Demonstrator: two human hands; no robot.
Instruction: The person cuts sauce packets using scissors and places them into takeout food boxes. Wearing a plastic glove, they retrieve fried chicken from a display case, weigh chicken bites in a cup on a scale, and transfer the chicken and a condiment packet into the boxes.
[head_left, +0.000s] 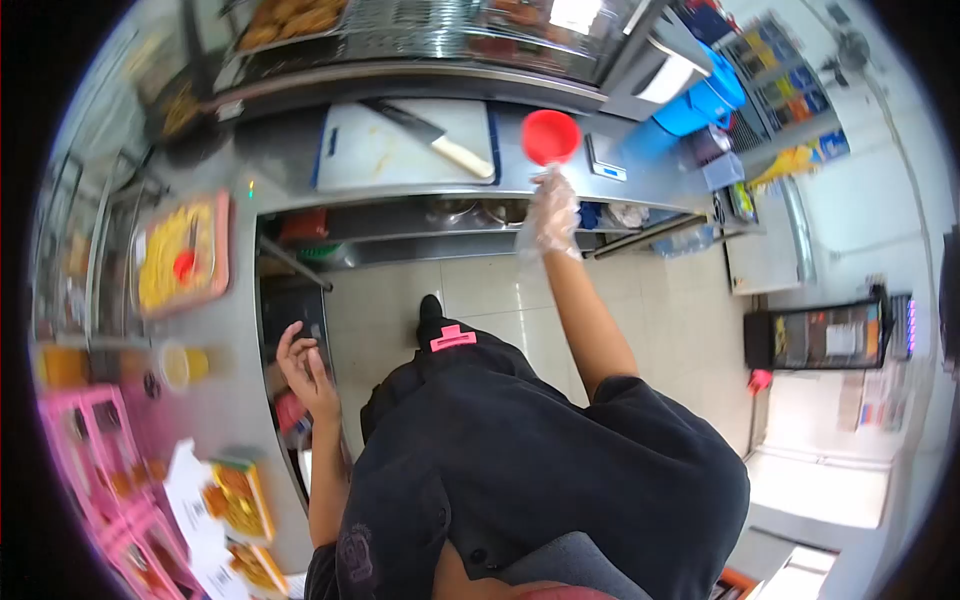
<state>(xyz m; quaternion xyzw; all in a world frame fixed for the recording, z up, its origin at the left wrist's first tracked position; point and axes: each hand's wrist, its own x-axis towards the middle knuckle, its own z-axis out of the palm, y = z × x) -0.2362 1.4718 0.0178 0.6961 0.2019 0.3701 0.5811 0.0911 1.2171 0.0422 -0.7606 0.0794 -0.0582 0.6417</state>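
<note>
Right hand (553, 212), gloved, has its grip on the red bowl (551, 137), by the table (275, 150), between board (365, 150) and scale (606, 160)! Left hand (310, 372) hovers, grip loosely parted. There's yellow food (165, 250) in the tray (222, 235), browned food (238, 492) in a box (266, 512).

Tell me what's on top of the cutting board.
A knife lies on the board, its pale handle toward the near right corner, with faint yellowish marks beside it. The patch beneath the knife is covered, so unseen.
</note>
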